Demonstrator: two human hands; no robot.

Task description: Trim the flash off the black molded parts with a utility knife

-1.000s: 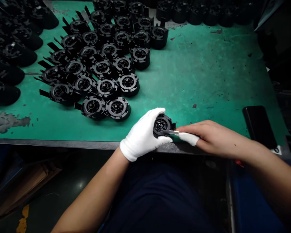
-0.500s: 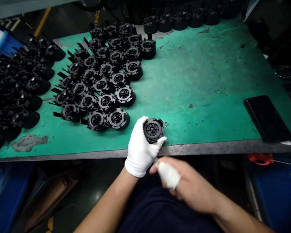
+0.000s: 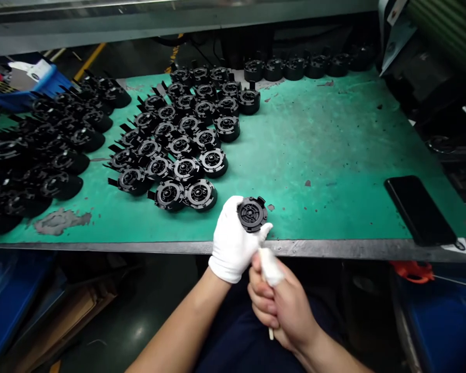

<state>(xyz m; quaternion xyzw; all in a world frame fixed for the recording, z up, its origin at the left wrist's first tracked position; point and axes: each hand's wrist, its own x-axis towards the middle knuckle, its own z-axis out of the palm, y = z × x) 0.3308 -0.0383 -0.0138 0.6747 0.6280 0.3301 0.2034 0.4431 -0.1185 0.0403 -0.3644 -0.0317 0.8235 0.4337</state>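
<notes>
My left hand (image 3: 232,241), in a white glove, is wrapped round a round black plastic housing (image 3: 252,214) at the table's front edge. The housing's ribbed circular face is turned up, and a small tab stands at its rim. Just below, my bare right hand (image 3: 281,300), its thumb covered in white, is closed in a fist close to the glove. From the bottom of that fist pokes the pale end of a slim tool (image 3: 271,334); its working end is hidden.
Several rows of similar black housings (image 3: 186,168) stand on the green tabletop (image 3: 310,140), with another group (image 3: 62,184) farther left and a row (image 3: 295,68) at the back. A black phone (image 3: 420,210) lies on the right. An orange-handled item (image 3: 411,272) sits below the edge.
The view has shifted, showing more of the shelf above. My right fist has turned more upright, and the tool's pale end now shows below it. The left hand keeps its hold on the housing.
</notes>
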